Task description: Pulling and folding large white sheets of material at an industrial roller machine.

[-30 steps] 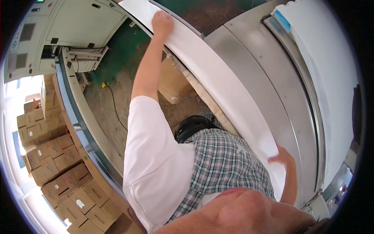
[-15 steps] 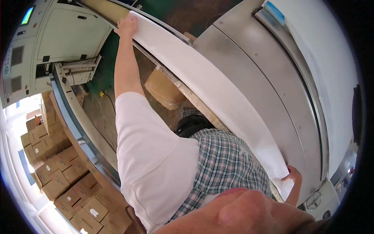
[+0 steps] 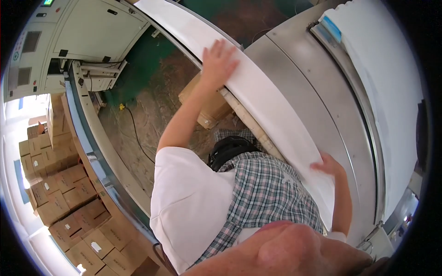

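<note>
A long white strip of sheet material (image 3: 267,99) runs from the upper left down toward me at the lower right; I cannot tell whether it is cloth or paper. My left hand (image 3: 220,64) lies over its upper part, fingers spread and slightly blurred. Farther down, near my body, my right hand (image 3: 330,166) touches the strip with its fingers stretched out over the surface. Neither hand grips anything. The strip covers a narrow ledge, whose worn pale edge (image 3: 251,119) shows on my side.
A broad metal surface (image 3: 299,96) borders the strip on the right, with white sheeting (image 3: 382,69) beyond it. At the upper left stands a machine cabinet (image 3: 87,34). Stacked cartons (image 3: 83,221) fill the lower left. One carton (image 3: 212,112) sits below the ledge; a cable (image 3: 134,126) crosses the floor.
My left hand has let go of the strip's far end and come nearer, flat on it. My right hand has released the near end and moved up onto the strip.
</note>
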Demonstrator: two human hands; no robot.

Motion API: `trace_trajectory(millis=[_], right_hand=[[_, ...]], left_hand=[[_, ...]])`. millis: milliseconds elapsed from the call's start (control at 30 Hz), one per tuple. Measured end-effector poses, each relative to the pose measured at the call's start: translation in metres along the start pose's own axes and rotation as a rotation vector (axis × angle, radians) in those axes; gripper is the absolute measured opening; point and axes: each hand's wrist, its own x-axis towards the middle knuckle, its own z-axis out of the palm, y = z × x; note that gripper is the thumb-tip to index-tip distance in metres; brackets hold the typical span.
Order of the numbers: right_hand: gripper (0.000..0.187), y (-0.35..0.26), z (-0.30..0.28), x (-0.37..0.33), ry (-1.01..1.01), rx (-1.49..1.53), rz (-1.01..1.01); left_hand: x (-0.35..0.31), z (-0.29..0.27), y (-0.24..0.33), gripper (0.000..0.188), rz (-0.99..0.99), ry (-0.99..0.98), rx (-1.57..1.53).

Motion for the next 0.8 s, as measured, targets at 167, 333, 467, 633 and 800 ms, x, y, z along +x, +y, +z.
trace_trajectory(millis=[167, 333, 467, 633, 800], right_hand=[[0.058, -0.07, 0.016, 0.067, 0.108, 0.034, -0.154], [0.06, -0.092, 0.009, 0.094, 0.032, 0.024, -0.329], [0.059, -0.074, -0.002, 0.071, -0.117, 0.105, -0.273], [0.041, -0.022, -0.007, 0.028, 0.013, 0.262, -0.168], [0.02, 0.104, -0.037, -0.002, 1.027, 0.116, -0.119]], left_hand=[[-0.031, -0.012, 0.05, 0.044, 0.146, -0.058, -0.218], [-0.037, -0.025, 0.091, 0.048, 0.259, -0.199, -0.243], [-0.04, -0.023, 0.106, 0.053, 0.38, -0.281, -0.251], [-0.03, -0.016, 0.117, 0.05, 0.433, -0.334, -0.276], [0.021, 0.006, 0.125, 0.041, 0.528, -0.333, -0.312]])
